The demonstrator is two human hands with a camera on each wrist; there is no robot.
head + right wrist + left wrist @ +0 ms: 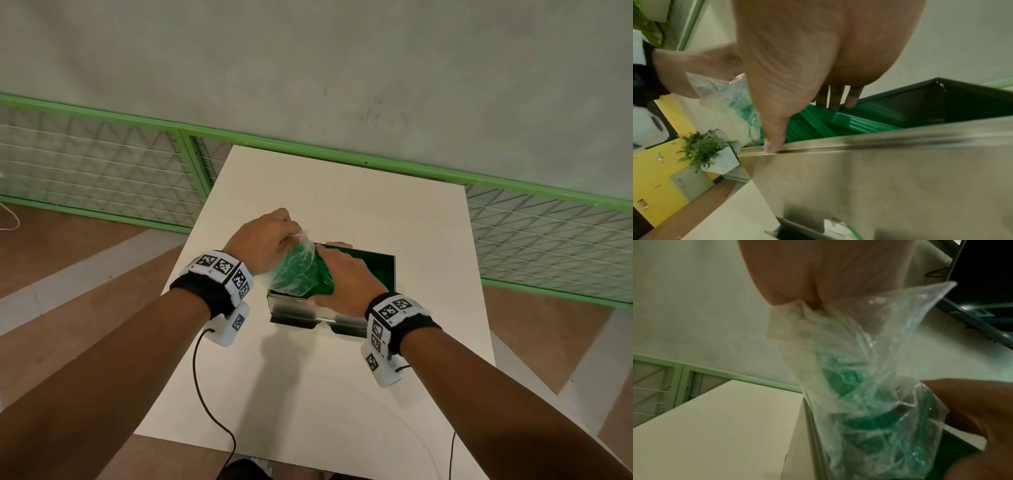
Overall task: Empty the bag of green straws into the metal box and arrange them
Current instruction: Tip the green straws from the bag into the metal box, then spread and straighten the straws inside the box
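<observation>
A clear plastic bag (294, 271) of green straws hangs tilted over the left end of the shiny metal box (301, 310). My left hand (274, 236) pinches the bag's upper end (869, 353) in curled fingers. Loose green straws (840, 124) lie inside the box. My right hand (342, 279) is spread over the box with straight fingers (835, 99) reaching down onto the straws. Its thumb (774, 142) rests on the box's near rim (879, 142), and its fingers (972, 410) touch the lower side of the bag. The bag's mouth is hidden inside the box.
The box stands in the middle of a white table (342, 192). A green-framed mesh fence (102, 164) runs behind it, before a grey wall. Wood floor lies on both sides. Wrist-camera cables (205, 394) trail over the table's near edge. A potted plant (705, 149) stands off left.
</observation>
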